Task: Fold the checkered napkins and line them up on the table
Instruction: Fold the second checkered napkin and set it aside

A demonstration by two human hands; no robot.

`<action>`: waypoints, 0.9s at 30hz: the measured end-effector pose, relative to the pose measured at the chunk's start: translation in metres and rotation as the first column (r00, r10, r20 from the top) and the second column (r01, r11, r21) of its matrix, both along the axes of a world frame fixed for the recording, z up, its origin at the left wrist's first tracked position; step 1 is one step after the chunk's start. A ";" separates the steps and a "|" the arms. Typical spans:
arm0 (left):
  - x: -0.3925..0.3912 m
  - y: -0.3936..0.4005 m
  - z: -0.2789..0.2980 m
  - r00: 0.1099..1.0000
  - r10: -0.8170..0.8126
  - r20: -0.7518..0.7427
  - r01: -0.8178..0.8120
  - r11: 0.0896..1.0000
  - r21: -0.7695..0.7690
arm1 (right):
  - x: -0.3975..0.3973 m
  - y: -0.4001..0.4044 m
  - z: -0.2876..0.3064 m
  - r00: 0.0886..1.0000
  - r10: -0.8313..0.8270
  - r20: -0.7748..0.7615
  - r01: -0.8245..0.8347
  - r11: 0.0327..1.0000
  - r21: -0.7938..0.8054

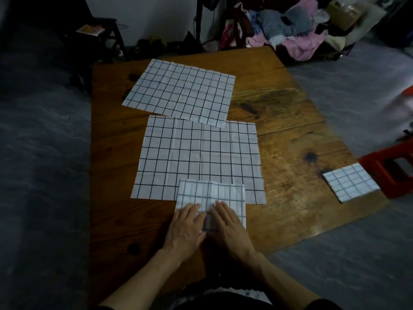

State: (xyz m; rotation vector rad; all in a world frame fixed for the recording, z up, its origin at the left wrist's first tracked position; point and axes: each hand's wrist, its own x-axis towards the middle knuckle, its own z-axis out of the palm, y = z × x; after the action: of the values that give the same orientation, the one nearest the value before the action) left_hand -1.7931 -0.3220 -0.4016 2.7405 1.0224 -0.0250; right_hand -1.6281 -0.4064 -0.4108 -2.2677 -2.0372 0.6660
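Note:
A folded white napkin with black grid lines (pixel 212 193) lies at the near edge of the wooden table (pixel 288 139). My left hand (pixel 187 227) and my right hand (pixel 229 227) rest flat on its near part, fingers together, pressing it down. It overlaps the near edge of a large unfolded checkered napkin (pixel 201 157) spread in the middle. A second unfolded napkin (pixel 181 90) lies farther back, overlapping the middle one's far edge. A small folded napkin (pixel 349 184) sits at the table's right edge.
A red plastic stool (pixel 393 168) stands right of the table, beside the small folded napkin. A pile of clothes (pixel 290 30) sits behind the table's far right corner. A dark chair (pixel 100 30) with a book stands at far left. Grey floor surrounds the table.

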 end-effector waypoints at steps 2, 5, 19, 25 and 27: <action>-0.001 0.001 -0.004 1.000 0.000 0.004 0.000 1.000 -0.015 | -0.003 0.001 -0.003 1.000 0.026 0.016 -0.026 0.999 -0.019; -0.009 0.008 -0.008 1.000 -0.012 0.014 0.012 1.000 -0.020 | 0.008 -0.006 -0.011 1.000 0.031 0.006 -0.030 0.999 -0.034; -0.060 0.041 -0.015 0.996 -0.075 -0.045 0.074 0.997 -0.019 | 0.070 -0.055 -0.003 0.988 -0.142 0.060 0.144 0.989 -0.022; -0.074 0.053 -0.014 0.994 -0.085 -0.066 0.082 0.995 -0.049 | 0.075 -0.058 0.007 0.985 -0.165 0.058 0.169 0.984 -0.063; -0.078 0.055 -0.013 0.994 -0.084 -0.071 0.080 0.995 -0.051 | 0.074 -0.058 0.009 0.981 -0.188 0.039 0.190 0.980 -0.064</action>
State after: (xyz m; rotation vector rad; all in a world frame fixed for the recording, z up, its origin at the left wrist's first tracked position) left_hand -1.8708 -0.2670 -0.4143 2.7542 0.9140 -0.1615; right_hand -1.5543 -0.4646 -0.4020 -2.4853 -1.8061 0.6974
